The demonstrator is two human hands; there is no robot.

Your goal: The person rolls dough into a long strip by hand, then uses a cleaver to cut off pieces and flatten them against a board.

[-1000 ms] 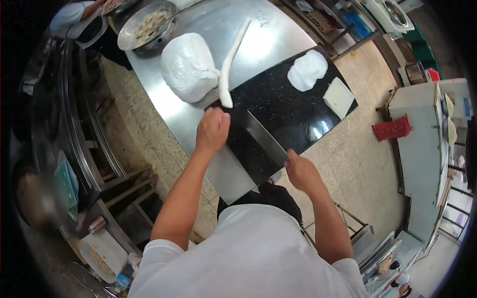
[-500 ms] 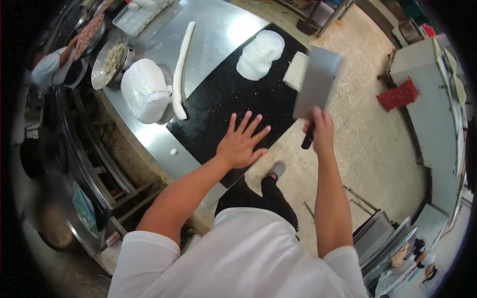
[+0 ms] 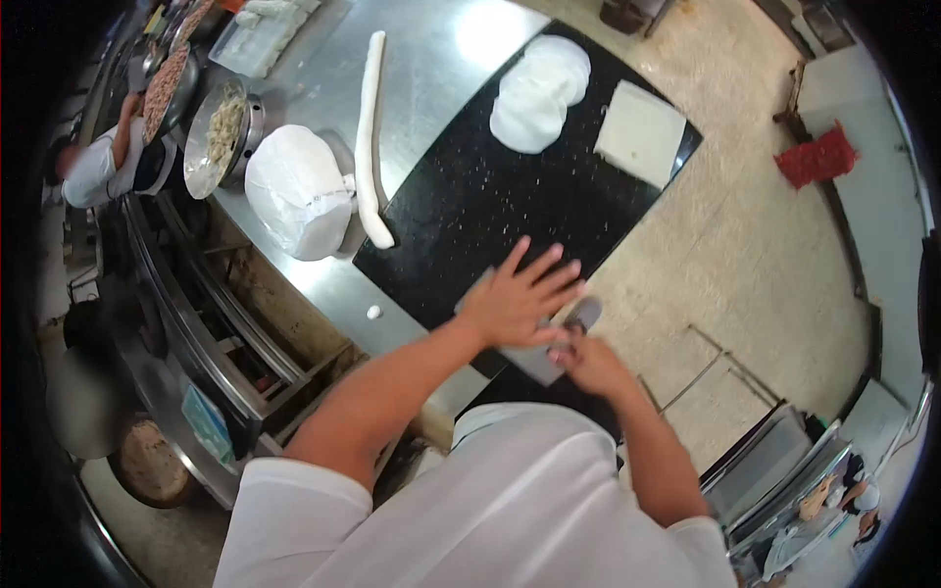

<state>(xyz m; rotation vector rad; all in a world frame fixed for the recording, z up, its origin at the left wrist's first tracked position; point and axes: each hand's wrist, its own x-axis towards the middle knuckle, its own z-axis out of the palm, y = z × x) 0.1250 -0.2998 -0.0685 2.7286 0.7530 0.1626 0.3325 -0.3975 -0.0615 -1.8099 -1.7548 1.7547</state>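
My left hand (image 3: 520, 302) has its fingers spread over the flat blade of a cleaver (image 3: 532, 363), near the front edge of the black board (image 3: 470, 196). The cleaver's handle is in my right hand (image 3: 591, 365), just right of my left. Whatever lies under the blade is hidden. A long white dough roll (image 3: 368, 137) reaches from the metal table onto the board's left corner. Thin white rounds (image 3: 537, 93) overlap at the board's far side, beside a square white stack (image 3: 641, 132). A small dough piece (image 3: 373, 312) sits on the metal strip left of the board.
Left of the roll, a large white wrapped mass (image 3: 297, 191) rests on the metal table (image 3: 323, 83). Beyond it are a bowl of pale filling (image 3: 218, 137) and a bowl of pinkish filling (image 3: 169, 93). A co-worker (image 3: 103, 167) stands at the far left.
The cleaver has come down from the raised position at the right to lie flat under my left hand. My left hand remains spread near the board's front. The view has shifted slightly.
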